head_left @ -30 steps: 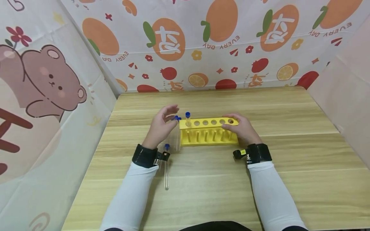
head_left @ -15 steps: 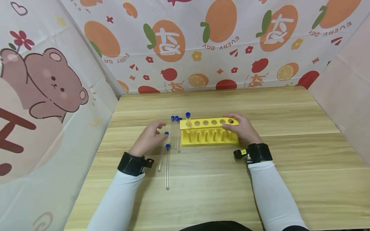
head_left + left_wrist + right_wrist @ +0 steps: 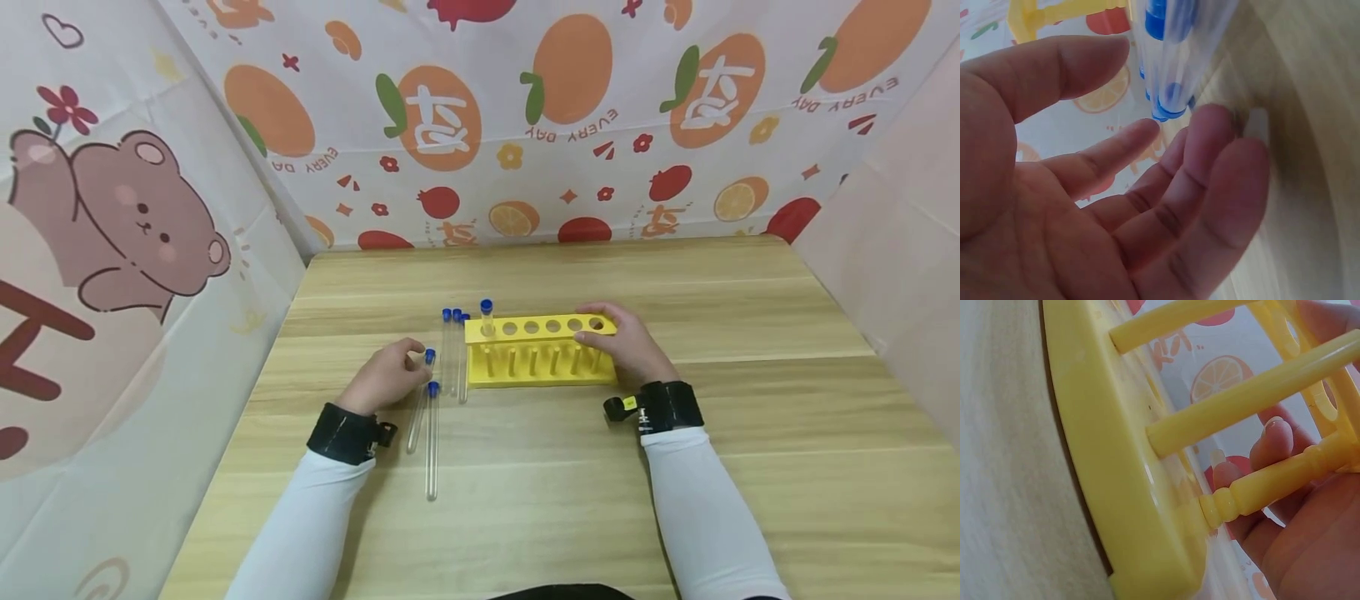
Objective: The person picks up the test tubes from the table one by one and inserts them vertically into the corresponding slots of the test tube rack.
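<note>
A yellow test tube rack (image 3: 540, 375) stands on the table, and my right hand (image 3: 633, 346) holds its right end, thumb on the near side of the top bar. In the rack's leftmost hole sits a test tube (image 3: 487, 318) with a blue cap. My left hand (image 3: 384, 377) is beside a capped test tube (image 3: 417, 417) lying left of the rack, fingertips close to its blue cap. Seen from the left wrist, the thumb and fingers (image 3: 1235, 194) are spread apart with nothing between them. Another capped tube (image 3: 432, 450) lies just right of that one.
Against the rack's left side lie several more blue-capped test tubes (image 3: 450, 354). The wooden table (image 3: 540, 500) backs onto a fruit-print cloth (image 3: 525, 192), with another printed cloth (image 3: 247, 333) along its left.
My left hand has drawn back from the rack's left end, toward me and left, to the nearer tubes, uncovering the ones by the rack. My right hand keeps its hold on the rack.
</note>
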`<state>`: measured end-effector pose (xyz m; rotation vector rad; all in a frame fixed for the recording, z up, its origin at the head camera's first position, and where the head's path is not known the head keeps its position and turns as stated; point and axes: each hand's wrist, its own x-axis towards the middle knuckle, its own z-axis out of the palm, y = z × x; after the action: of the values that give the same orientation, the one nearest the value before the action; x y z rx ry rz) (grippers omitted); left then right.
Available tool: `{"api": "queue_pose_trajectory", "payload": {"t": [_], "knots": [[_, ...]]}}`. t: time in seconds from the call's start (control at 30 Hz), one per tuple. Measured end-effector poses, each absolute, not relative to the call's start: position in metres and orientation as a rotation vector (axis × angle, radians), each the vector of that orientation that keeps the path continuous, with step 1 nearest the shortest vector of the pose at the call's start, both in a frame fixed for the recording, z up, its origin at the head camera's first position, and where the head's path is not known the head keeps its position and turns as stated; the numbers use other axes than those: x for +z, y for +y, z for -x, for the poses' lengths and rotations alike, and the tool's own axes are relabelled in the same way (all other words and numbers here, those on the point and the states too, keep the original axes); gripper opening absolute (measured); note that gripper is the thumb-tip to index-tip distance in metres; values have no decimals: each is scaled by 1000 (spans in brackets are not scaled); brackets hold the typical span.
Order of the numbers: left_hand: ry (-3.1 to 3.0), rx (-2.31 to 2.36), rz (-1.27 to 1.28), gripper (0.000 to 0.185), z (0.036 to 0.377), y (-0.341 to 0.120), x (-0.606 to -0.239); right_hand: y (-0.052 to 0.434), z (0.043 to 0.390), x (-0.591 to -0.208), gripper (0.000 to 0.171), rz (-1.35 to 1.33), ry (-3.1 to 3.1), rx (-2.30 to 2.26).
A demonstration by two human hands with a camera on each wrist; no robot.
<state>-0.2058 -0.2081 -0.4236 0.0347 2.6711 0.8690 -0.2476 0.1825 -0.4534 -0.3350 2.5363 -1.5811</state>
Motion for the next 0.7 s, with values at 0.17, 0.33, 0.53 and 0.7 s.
{"api": "queue_pose_trajectory", "payload": {"t": [0.17, 0.33, 0.53, 0.7], "knots": [[2675, 839, 1, 55, 206, -206, -426, 183, 248, -454, 60, 330, 2554, -1566], [2688, 827, 2, 57, 204, -203, -428, 182, 247, -453, 59, 314, 2549, -1569], [2696, 825, 0, 60, 203, -202, -432, 182, 245, -451, 59, 318, 2537, -1582], [2689, 825, 10, 63, 205, -200, -433, 182, 244, -451, 58, 308, 2538, -1584]]}}
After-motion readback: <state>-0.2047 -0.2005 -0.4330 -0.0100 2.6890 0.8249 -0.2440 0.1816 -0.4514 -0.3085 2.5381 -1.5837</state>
